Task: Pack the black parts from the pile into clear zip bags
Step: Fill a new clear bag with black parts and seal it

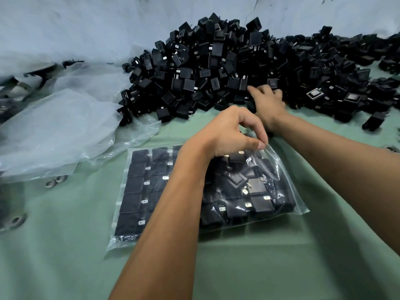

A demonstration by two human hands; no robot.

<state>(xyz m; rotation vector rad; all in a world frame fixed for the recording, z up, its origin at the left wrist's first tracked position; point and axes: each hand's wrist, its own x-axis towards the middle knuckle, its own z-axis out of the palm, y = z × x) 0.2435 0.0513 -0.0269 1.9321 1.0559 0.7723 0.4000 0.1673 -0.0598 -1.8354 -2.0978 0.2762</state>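
We see a green table (65,256) with a big pile (238,68) of black parts heaped at twelve o'clock, spreading toward two o'clock along a pale wall (86,22). Many parts show small metal tabs.

At the centre lies a clear zip bag (279,204), already holding black parts. On its left side the parts sit in neat rows; on the right they lie jumbled. Our left arm crosses over the middle of the bag.

Our left hand (229,133) hovers over the bag's far edge, at about twelve o'clock from the bag. Its thumb and forefinger are curled together and pinch the clear film at the bag's upper right corner, lifting it a little.

Our right hand (267,100) reaches past the left one to the near edge of the pile, at one o'clock from the bag. Its back faces us, the forefinger points out to the left and touches the parts; the other fingers dip among the parts, and we cannot tell whether they grip one.

At nine to ten o'clock lies a crumpled heap of loose clear plastic (56,128), its right edge touching the foot of the pile. Metal eyelets (54,181) show on the table at eight o'clock, just below that plastic. A few stray parts lie apart at three o'clock, near the right edge.
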